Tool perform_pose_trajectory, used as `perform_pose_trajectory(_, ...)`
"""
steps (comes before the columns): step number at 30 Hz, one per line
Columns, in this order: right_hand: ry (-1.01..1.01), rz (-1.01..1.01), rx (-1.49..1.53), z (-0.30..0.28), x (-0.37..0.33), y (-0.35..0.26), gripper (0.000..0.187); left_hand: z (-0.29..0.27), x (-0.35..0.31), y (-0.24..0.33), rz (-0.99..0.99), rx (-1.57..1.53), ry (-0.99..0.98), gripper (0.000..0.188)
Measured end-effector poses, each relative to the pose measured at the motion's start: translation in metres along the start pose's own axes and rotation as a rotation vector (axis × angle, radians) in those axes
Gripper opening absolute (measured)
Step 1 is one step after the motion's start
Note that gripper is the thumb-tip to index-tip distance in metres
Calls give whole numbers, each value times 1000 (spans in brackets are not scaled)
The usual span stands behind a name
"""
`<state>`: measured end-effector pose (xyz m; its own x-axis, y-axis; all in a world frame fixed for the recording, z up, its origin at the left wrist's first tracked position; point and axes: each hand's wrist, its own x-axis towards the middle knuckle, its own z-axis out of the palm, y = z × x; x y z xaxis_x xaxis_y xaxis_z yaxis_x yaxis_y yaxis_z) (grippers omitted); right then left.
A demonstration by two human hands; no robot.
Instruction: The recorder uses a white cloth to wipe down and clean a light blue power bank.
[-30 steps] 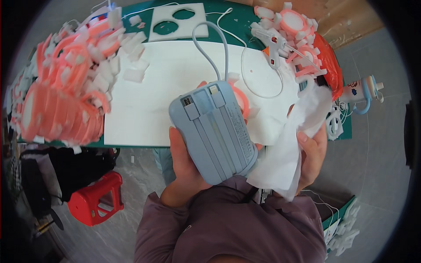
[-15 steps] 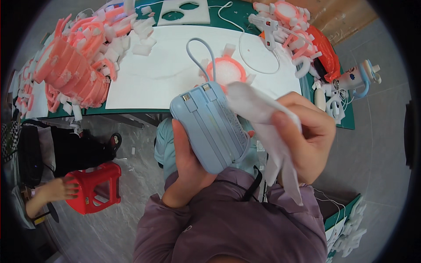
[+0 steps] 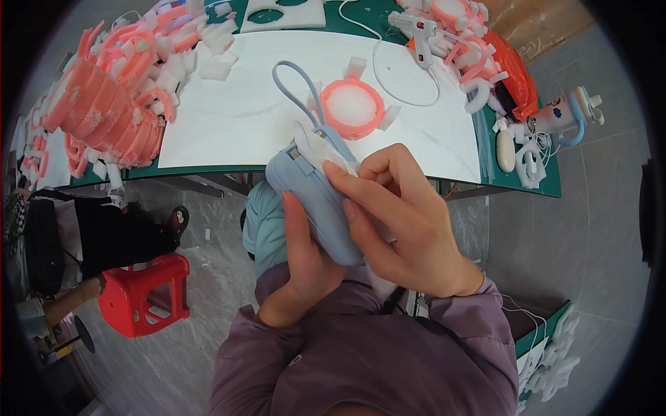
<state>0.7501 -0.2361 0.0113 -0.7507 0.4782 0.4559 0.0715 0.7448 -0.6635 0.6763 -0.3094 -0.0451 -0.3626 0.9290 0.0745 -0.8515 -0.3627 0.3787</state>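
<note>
My left hand (image 3: pixel 305 267) cradles the power bank (image 3: pixel 305 187) from below and from the left, thumb lying along its side. My right hand (image 3: pixel 406 222) comes in from the other side with bent fingers, pinching a white cloth (image 3: pixel 316 147) and pressing it to the upper end. The power bank sits tilted in front of my chest, at the near edge of the table (image 3: pixel 548 182), its loop (image 3: pixel 295 90) pointing away from me. My right fingers and the cloth hide much of its face.

Just beyond, a pink ring (image 3: pixel 354 107) with a white middle lies on a white sheet (image 3: pixel 229 104). Pink and white foam (image 3: pixel 104 118) is heaped on my left; a glue gun (image 3: pixel 420 38) lies at the far right, beside more foam (image 3: pixel 468 38). A red stool (image 3: pixel 121 301) stands on the floor to my left, someone's forearm (image 3: pixel 75 299) near it.

On the right are a red bag (image 3: pixel 517 76) and a cup (image 3: pixel 555 118) with a blue handle; I can't tell what either holds.
</note>
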Motion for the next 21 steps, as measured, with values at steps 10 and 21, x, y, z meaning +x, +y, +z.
perform_pose_trajectory(10,-130,97,83,0,-15,1,37,5,15,2,342,284,317,60)
perform_pose_trajectory(21,-185,36,63,-5,-19,-6,43,-4,14,6,310,64,86,65)
